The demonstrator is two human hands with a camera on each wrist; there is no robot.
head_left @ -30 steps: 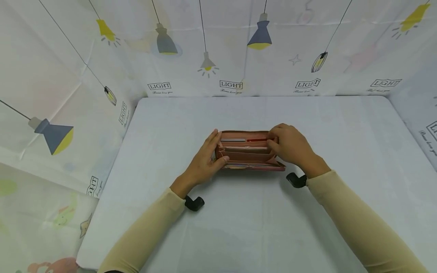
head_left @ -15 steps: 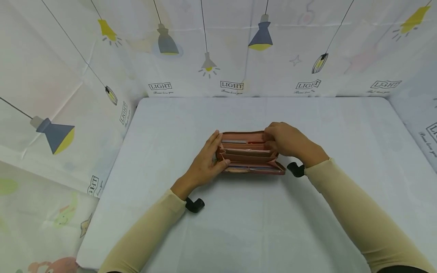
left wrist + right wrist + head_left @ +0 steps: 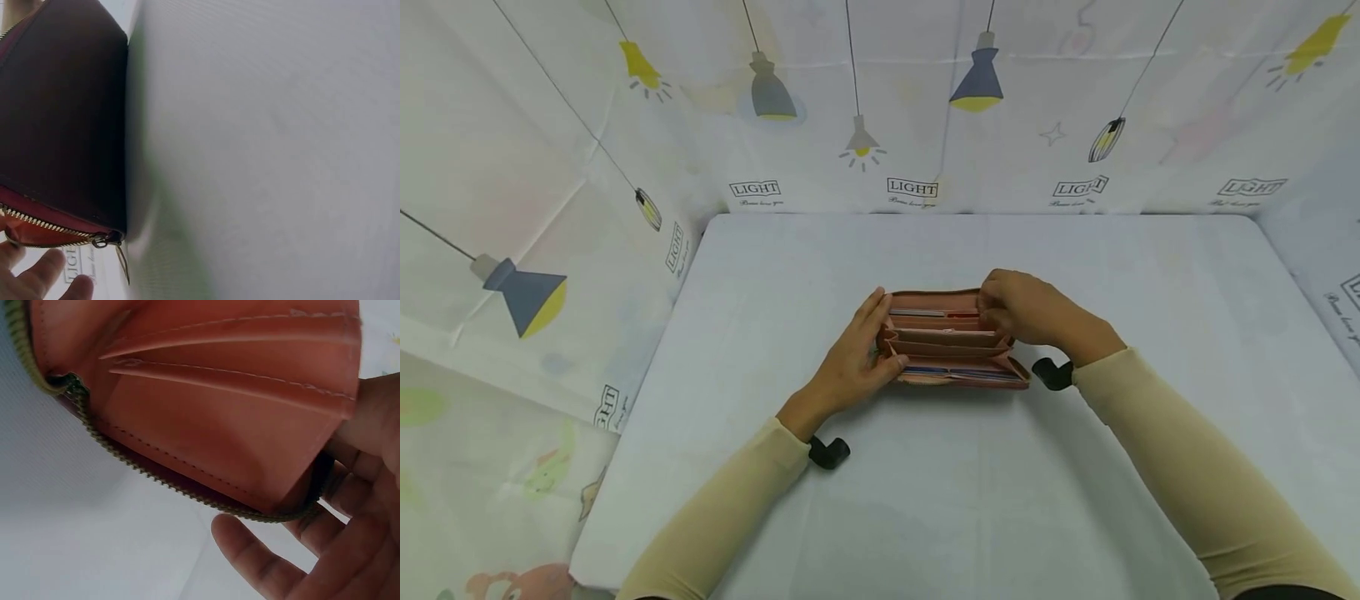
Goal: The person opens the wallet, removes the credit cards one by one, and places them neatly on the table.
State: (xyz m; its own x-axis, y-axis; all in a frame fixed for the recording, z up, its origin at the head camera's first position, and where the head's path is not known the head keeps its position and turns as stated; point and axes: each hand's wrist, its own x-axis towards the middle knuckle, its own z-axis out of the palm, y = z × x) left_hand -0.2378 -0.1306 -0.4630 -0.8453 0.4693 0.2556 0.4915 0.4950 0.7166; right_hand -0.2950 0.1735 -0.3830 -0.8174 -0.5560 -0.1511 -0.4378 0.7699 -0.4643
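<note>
An unzipped long wallet stands spread wide on the white table, its pinkish-orange compartments facing up. A grey-white card and a red card show in the back slots, and papers or cards fill the front pocket. My left hand holds the left end, thumb at the front edge and fingers along the side. My right hand grips the back panel near its right corner, thumb inside beside the red card. The right wrist view shows the wallet's side gusset in front of that thumb's tip.
The white tabletop surrounds the wallet. A printed cloth with lamp drawings hangs behind and at the sides. A zipper pull hangs off the wallet's corner. Black wrist mounts stick out from both sleeves.
My right hand has slid a little left along the back panel, now covering part of the red card. The wallet's front edge has come slightly nearer and the front pocket gapes wider.
</note>
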